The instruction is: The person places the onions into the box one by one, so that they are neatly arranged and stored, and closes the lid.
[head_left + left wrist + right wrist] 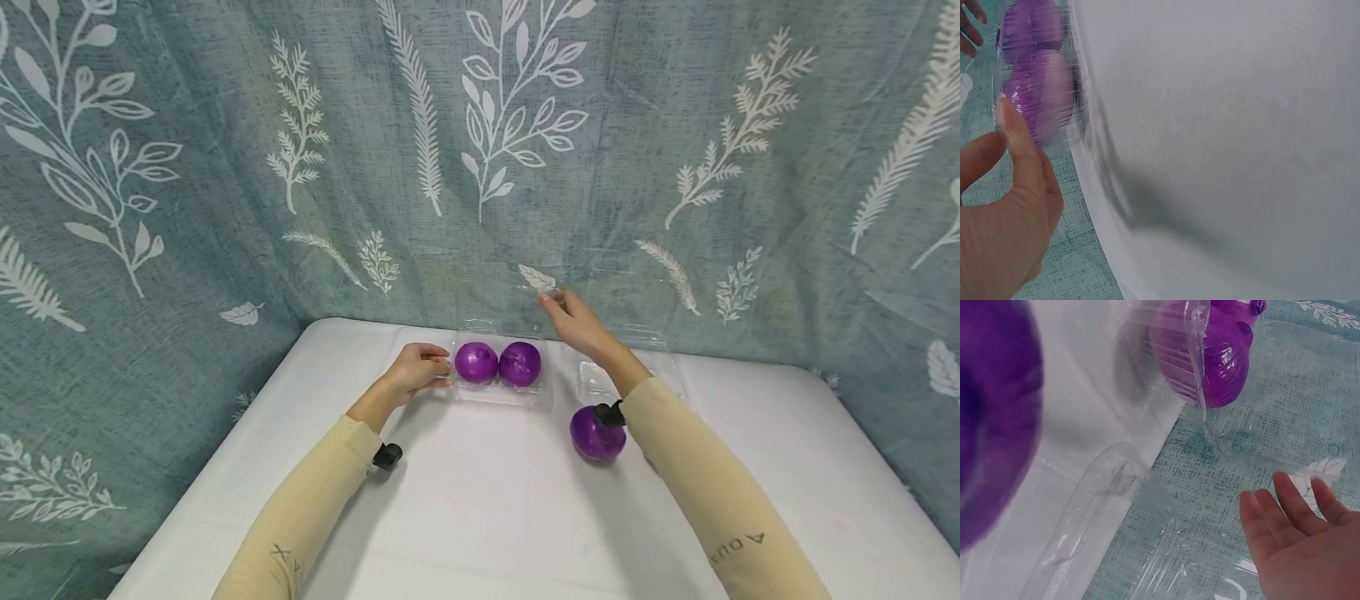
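Note:
Two shiny purple onions (pixel 476 363) sit side by side in a clear plastic box (pixel 495 398) whose clear lid (pixel 1310 465) stands up at the back. At the left end of this box, my left hand (pixel 420 369) pinches its edge with thumb and forefinger; the box wall (pixel 1079 125) shows beside the fingertips in the left wrist view. My right hand (pixel 573 321) is raised near the upright lid, fingers extended and nothing gripped. Whether it touches the lid, I cannot tell. A third purple onion (pixel 592 435) lies on the table below my right wrist.
A second clear plastic box (pixel 596 379) stands to the right, partly behind my right forearm. The white-covered table (pixel 480 500) meets a green-blue leaf-patterned curtain (pixel 480 250) at its back edge. Dark wrist cameras (pixel 387 456) hang below both wrists.

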